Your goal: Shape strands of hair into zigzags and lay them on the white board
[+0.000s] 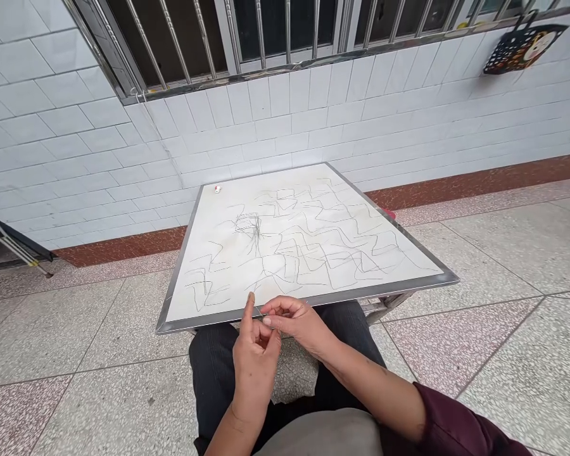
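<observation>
My left hand (pixel 257 348) is at the near edge of the white-topped table (pixel 240 259), index finger pointing up, thumb and other fingers curled together. Beside it, my right hand (pixel 297 323) pinches with thumb and index finger. A short stretch of thin wire (pixel 259 310) shows between the two hands; the rest of it is hidden or too fine to see. Many thin, dark, bent wires (pixel 330 275) lie spread over the tabletop in zigzag shapes. Left of the middle, several cross in a tangled bunch (pixel 256 227).
A small white and red object (pixel 217 189) lies at the table's far left corner. The grey metal rim (pixel 313 299) runs above my knees. Behind stands a white tiled wall with a barred window (pixel 285 38). A patterned bag (pixel 522 49) hangs at upper right.
</observation>
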Motion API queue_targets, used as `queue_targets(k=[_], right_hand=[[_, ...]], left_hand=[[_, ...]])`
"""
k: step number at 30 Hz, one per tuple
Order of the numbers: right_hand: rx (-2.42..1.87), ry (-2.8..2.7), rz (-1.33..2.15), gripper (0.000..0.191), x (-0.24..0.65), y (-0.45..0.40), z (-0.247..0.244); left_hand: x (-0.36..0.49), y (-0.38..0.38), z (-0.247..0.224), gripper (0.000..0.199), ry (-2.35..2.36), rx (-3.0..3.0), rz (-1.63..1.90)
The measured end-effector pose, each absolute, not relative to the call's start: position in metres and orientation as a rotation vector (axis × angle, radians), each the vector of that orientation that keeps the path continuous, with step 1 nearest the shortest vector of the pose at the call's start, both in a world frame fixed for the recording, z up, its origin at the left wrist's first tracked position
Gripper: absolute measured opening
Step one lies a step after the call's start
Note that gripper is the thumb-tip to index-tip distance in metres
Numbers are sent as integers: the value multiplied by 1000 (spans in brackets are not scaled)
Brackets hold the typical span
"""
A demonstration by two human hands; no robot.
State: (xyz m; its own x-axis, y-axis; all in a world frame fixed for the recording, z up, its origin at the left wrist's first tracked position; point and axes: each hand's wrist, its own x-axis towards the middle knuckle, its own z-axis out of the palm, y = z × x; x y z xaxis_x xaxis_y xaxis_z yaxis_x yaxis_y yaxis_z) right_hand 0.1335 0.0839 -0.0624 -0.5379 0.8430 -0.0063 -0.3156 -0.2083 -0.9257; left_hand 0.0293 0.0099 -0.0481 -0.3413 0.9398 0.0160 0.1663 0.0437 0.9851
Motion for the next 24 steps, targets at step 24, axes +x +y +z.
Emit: queue_targets(k=[24], right_hand=[[-675, -1263, 2306, 35, 164, 85, -75]], left_hand=[[-14, 15, -37, 39, 1598, 972, 1441]])
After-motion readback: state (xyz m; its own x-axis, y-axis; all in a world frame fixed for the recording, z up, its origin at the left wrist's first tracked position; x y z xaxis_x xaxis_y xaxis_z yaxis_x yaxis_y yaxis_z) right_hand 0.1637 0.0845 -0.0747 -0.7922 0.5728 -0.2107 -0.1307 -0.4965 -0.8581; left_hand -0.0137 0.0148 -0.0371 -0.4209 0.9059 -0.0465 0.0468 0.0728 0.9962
